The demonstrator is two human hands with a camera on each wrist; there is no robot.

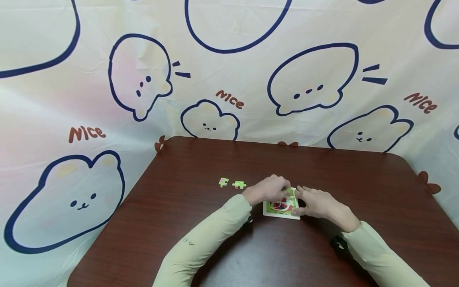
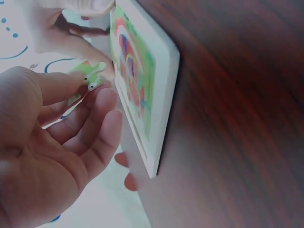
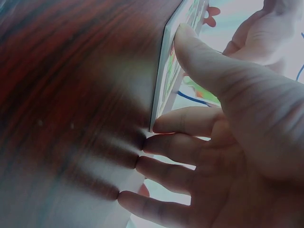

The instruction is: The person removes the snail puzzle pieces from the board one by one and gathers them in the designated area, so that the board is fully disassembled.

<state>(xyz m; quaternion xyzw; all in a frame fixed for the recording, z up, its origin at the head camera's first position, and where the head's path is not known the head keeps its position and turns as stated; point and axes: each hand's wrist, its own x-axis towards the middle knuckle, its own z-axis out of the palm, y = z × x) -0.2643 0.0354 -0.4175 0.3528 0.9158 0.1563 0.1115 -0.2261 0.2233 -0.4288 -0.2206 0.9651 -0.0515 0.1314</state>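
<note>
In the head view a small square jigsaw puzzle board [image 1: 272, 215] with a white frame and a green, red and blue picture lies on the table. My left hand [image 1: 270, 188] is over its upper left part. Between thumb and fingers it pinches a green puzzle piece [image 2: 96, 75], held just off the board's face in the left wrist view. My right hand [image 1: 319, 202] is at the board's right side. Its thumb [image 3: 187, 40] presses on the white frame, and its extended fingers [image 3: 175, 145] touch the board's corner and the tabletop. The left hand partly hides the picture.
Two loose puzzle pieces, one green and pink [image 1: 224, 182] and one mostly green [image 1: 239, 184], lie left of the board. The dark brown table [image 1: 186, 175] meets a pale cartoon-printed cloth [image 1: 251, 123] at its back and sides.
</note>
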